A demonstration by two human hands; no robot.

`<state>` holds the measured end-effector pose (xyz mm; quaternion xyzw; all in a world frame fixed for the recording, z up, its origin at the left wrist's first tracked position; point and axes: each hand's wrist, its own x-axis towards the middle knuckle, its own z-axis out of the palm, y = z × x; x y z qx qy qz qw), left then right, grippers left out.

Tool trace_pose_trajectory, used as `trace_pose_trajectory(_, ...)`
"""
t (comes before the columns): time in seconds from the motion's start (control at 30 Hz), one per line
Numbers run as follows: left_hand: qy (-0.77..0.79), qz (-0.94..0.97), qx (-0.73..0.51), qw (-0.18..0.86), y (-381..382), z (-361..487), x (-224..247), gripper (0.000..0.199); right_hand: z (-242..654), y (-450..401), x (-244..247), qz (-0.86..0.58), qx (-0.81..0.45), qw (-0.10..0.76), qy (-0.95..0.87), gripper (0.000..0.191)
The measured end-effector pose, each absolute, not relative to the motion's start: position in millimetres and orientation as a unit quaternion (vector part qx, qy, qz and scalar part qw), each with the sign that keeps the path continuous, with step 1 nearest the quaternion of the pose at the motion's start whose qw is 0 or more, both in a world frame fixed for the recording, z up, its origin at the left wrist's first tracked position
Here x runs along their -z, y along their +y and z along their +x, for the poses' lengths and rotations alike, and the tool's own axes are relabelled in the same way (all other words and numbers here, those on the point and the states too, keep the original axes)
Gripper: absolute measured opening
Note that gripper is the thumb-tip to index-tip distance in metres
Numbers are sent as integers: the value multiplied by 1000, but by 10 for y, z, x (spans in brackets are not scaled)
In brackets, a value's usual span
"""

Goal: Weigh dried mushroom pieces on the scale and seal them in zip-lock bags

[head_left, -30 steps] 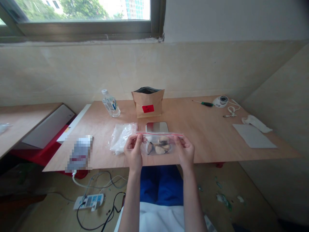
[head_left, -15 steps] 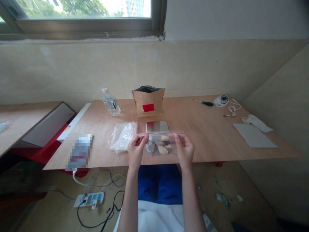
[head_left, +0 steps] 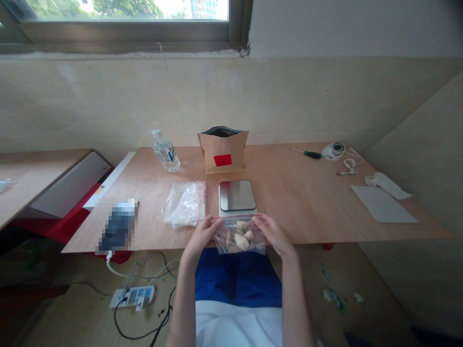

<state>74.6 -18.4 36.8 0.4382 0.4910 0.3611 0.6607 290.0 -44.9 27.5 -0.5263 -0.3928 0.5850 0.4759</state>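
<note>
A clear zip-lock bag (head_left: 221, 241) with a red strip along its top hangs at the table's front edge. Inside it lie several pale, brownish dried pieces (head_left: 242, 241), perhaps sliced mushrooms; I cannot tell exactly. My left hand (head_left: 203, 233) pinches the bag's top left corner, and my right hand (head_left: 272, 231) pinches the top right one. Just beyond the bag is a small scale (head_left: 237, 195) with a shiny metal plate. A stack of clear plastic bags (head_left: 185, 204) lies to the left of the scale. Behind the scale stands an open brown paper pouch (head_left: 223, 153) with a red label.
A water bottle (head_left: 166, 151) stands at the back left, and a blurred phone (head_left: 117, 226) lies front left on a cable. To the right are a screwdriver (head_left: 311, 154), a white camera (head_left: 333, 151) and a white sheet (head_left: 384, 204). A power strip (head_left: 132, 296) lies on the floor.
Both hands have brought the bag down and towards me, so the scale now shows almost whole. The bag's body now hangs over the table edge.
</note>
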Motion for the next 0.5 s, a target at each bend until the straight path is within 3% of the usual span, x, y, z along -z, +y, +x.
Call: trace_pose_trajectory(0.5,486,492,-426,583,8,796,-172,35,2792,-153,-60,-551,-427,545,-466,32)
